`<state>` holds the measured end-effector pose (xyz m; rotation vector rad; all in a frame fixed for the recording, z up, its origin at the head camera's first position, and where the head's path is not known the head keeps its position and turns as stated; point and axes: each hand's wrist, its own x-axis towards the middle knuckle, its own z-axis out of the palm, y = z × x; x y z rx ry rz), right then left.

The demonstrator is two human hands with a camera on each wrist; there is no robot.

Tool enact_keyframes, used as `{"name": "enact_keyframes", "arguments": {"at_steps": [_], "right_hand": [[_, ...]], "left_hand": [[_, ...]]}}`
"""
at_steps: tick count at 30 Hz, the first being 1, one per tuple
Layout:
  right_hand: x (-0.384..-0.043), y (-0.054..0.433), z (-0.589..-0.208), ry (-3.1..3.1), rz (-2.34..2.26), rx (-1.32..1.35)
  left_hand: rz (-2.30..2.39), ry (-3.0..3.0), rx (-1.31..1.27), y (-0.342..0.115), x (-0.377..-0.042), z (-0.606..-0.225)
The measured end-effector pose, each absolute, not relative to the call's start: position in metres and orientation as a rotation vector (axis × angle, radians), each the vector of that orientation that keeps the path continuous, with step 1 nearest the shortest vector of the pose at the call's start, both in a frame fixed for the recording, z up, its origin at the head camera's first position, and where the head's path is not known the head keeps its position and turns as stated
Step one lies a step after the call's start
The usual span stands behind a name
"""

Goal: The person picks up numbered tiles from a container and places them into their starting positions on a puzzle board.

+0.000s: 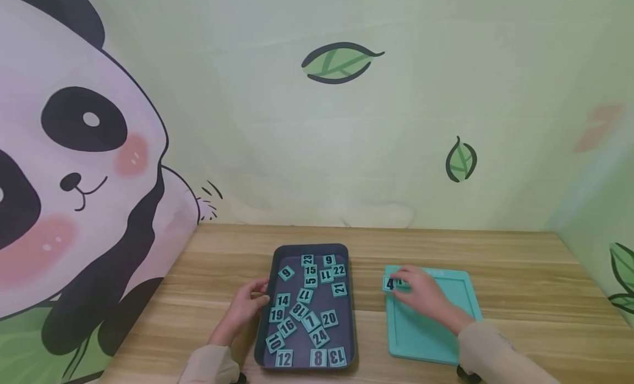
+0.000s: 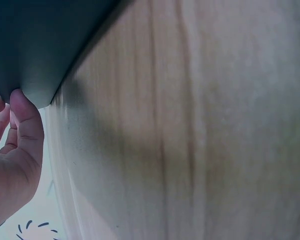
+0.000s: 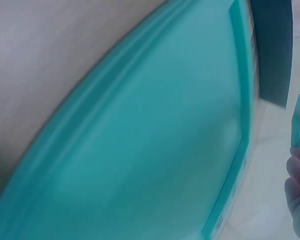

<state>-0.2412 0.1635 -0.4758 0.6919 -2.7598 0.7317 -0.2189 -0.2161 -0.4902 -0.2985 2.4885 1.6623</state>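
Note:
My left hand [image 1: 244, 306] holds the left edge of a dark tray [image 1: 353, 318]; its thumb lies against the tray's wall [image 2: 40, 45] in the left wrist view. Inside the tray lie several turquoise number tiles [image 1: 319, 336] with black numerals, turned various ways. My right hand [image 1: 423, 296] is over the upper left of a turquoise framed board [image 1: 431, 340]. Between thumb and fingers it pinches a number tile marked 4 [image 1: 389, 284], seen edge-on as a thin turquoise tile [image 3: 297, 122] in the right wrist view. Beside it, another tile [image 1: 402, 283] is partly hidden by the fingers.
Tray and board stand apart on a wood-grain table [image 1: 369, 312], tray to the left. Behind the table rises a pale green wall [image 1: 277, 153] printed with leaves and a large panda [image 1: 94, 169].

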Motion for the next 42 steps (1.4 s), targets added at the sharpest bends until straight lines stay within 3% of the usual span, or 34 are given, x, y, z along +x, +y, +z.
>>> {"name": "enact_keyframes", "arguments": {"at_steps": [8, 26, 42], "right_hand": [[-0.242, 0.199, -0.478, -2.831, 0.788, 0.532], [-0.251, 0.255, -0.480, -2.921, 0.671, 0.484], [-0.254, 0.259, -0.488, -2.981, 0.397, 0.492]], "left_hand": [[1.673, 2.494, -0.287, -0.216, -0.216, -0.490], [1.686, 2.517, -0.262, -0.215, -0.217, -0.491], [1.700, 2.507, -0.265, -0.215, -0.217, -0.491]]}}
